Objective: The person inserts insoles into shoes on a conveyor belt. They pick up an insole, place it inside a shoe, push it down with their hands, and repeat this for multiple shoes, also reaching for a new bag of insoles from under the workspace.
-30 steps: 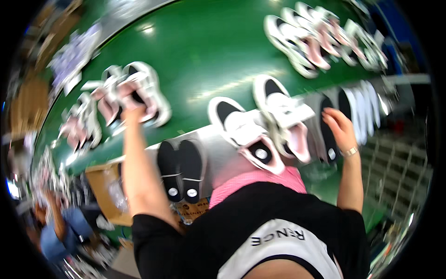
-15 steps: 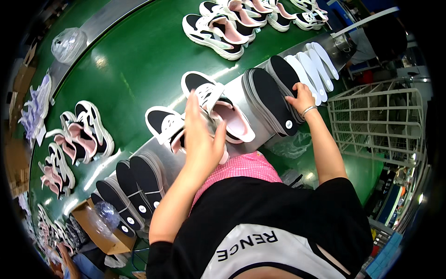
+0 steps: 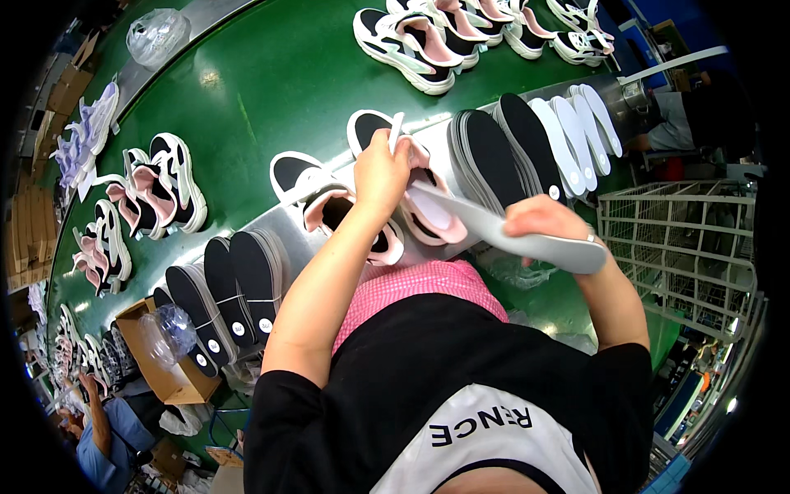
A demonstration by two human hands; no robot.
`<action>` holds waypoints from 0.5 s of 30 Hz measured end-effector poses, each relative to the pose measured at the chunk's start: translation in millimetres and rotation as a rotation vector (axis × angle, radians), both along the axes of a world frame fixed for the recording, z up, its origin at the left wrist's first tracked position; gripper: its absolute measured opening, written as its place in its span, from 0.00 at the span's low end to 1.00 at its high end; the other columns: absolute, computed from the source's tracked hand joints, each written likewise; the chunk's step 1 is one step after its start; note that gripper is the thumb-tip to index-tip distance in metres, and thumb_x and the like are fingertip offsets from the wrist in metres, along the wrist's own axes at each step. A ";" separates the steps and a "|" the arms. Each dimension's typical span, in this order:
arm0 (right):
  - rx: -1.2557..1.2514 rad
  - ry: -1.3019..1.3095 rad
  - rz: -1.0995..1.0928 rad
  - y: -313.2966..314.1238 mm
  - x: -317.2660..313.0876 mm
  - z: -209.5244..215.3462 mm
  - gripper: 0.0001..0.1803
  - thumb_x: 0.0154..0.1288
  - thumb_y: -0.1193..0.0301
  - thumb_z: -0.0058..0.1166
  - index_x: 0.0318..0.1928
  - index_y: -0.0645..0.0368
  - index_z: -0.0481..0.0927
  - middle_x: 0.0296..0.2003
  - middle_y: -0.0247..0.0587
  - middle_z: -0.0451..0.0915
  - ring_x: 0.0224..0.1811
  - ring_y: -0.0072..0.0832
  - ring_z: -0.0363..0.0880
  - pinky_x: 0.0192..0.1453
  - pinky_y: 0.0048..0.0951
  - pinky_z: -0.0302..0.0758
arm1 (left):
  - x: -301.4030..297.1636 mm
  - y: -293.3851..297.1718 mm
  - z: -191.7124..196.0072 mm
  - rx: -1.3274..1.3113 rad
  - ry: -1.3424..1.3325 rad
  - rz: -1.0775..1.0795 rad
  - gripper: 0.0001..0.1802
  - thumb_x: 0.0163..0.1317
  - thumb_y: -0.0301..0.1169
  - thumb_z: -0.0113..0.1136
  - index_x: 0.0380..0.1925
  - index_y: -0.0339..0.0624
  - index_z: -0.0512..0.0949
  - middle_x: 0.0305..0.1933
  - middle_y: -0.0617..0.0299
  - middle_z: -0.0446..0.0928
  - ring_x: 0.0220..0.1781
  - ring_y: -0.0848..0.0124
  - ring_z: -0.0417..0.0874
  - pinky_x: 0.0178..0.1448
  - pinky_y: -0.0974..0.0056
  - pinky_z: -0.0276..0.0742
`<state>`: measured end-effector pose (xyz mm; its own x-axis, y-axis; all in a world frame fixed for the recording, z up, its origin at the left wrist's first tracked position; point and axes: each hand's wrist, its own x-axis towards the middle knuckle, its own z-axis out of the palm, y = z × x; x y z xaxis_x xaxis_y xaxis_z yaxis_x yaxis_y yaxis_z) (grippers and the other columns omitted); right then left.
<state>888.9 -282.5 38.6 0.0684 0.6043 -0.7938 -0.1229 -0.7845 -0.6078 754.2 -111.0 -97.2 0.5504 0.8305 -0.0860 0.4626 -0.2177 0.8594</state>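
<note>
Two black-and-white sneakers with pink lining lie side by side in front of me, toes pointing away. My left hand is closed on the tongue of the right-hand sneaker. The other sneaker lies partly behind my left forearm. My right hand grips a grey insole by its middle. The insole is tilted, its far tip at the opening of the right-hand sneaker; I cannot tell how far inside it reaches. Beyond that hand lie stacks of black insoles and white insoles.
More sneakers stand at the far side of the green table, others at the left. Banded black insoles lie near left beside a cardboard box holding clear plastic. A white wire rack stands at right. Another person is at lower left.
My right hand has lifted an insole from the black stack and brought it toward me, to the sneaker. My left hand, open before, has closed on the sneaker's tongue.
</note>
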 end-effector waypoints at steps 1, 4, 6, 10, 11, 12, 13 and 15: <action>0.075 -0.200 0.123 4.1 -6.9 -15.1 0.10 0.52 0.67 0.52 0.23 0.62 0.77 0.16 0.38 0.74 0.21 0.26 0.76 0.28 0.26 0.74 | 0.5 -3.0 1.9 0.023 0.010 -0.035 0.15 0.57 0.37 0.50 0.37 0.36 0.70 0.27 0.43 0.76 0.32 0.47 0.77 0.36 0.52 0.70; 0.162 -0.721 0.462 26.5 -20.5 -73.1 0.11 0.50 0.66 0.49 0.23 0.62 0.79 0.21 0.47 0.76 0.26 0.39 0.77 0.34 0.33 0.73 | 1.3 -14.1 4.4 0.090 -0.006 -0.086 0.14 0.57 0.35 0.50 0.38 0.34 0.68 0.28 0.43 0.76 0.31 0.46 0.77 0.35 0.52 0.70; 0.205 -1.170 0.610 44.9 -44.3 -95.0 0.13 0.49 0.63 0.49 0.26 0.60 0.79 0.30 0.49 0.77 0.31 0.42 0.77 0.35 0.35 0.73 | 0.4 -18.3 1.2 0.115 -0.042 -0.093 0.14 0.58 0.33 0.49 0.38 0.34 0.67 0.28 0.42 0.76 0.31 0.46 0.77 0.35 0.51 0.70; 0.286 -1.380 0.727 39.2 -44.8 -87.0 0.15 0.47 0.60 0.52 0.31 0.58 0.78 0.34 0.48 0.75 0.34 0.40 0.77 0.36 0.37 0.73 | 0.2 -20.0 -1.2 0.039 -0.035 0.005 0.13 0.58 0.32 0.49 0.38 0.34 0.65 0.27 0.42 0.75 0.31 0.46 0.76 0.35 0.50 0.70; 0.192 -1.351 0.822 31.5 -43.1 -69.6 0.17 0.46 0.59 0.53 0.33 0.57 0.76 0.34 0.48 0.75 0.35 0.40 0.77 0.37 0.38 0.73 | 1.0 -21.3 -2.8 0.065 -0.037 0.016 0.13 0.58 0.33 0.49 0.38 0.35 0.66 0.26 0.42 0.75 0.30 0.46 0.76 0.33 0.51 0.70; 0.097 -1.317 0.917 26.8 -40.2 -55.2 0.19 0.45 0.59 0.53 0.36 0.57 0.75 0.33 0.48 0.75 0.35 0.40 0.77 0.38 0.39 0.73 | 1.1 -23.0 -5.0 0.089 -0.035 0.028 0.13 0.58 0.34 0.50 0.38 0.36 0.66 0.25 0.42 0.75 0.29 0.45 0.76 0.31 0.51 0.70; 0.020 -1.230 0.931 25.1 -35.9 -46.9 0.19 0.45 0.58 0.54 0.34 0.57 0.74 0.31 0.46 0.75 0.33 0.40 0.76 0.36 0.39 0.73 | 1.6 -23.2 -4.2 0.079 -0.019 0.025 0.13 0.58 0.34 0.50 0.38 0.36 0.66 0.25 0.42 0.74 0.28 0.45 0.75 0.30 0.50 0.69; 0.042 -1.200 0.952 26.6 -33.9 -36.0 0.16 0.45 0.60 0.53 0.31 0.59 0.74 0.29 0.45 0.75 0.31 0.38 0.76 0.34 0.36 0.73 | 1.8 -22.6 -3.2 0.067 -0.013 0.015 0.13 0.58 0.34 0.50 0.38 0.35 0.65 0.25 0.42 0.74 0.28 0.45 0.75 0.30 0.50 0.69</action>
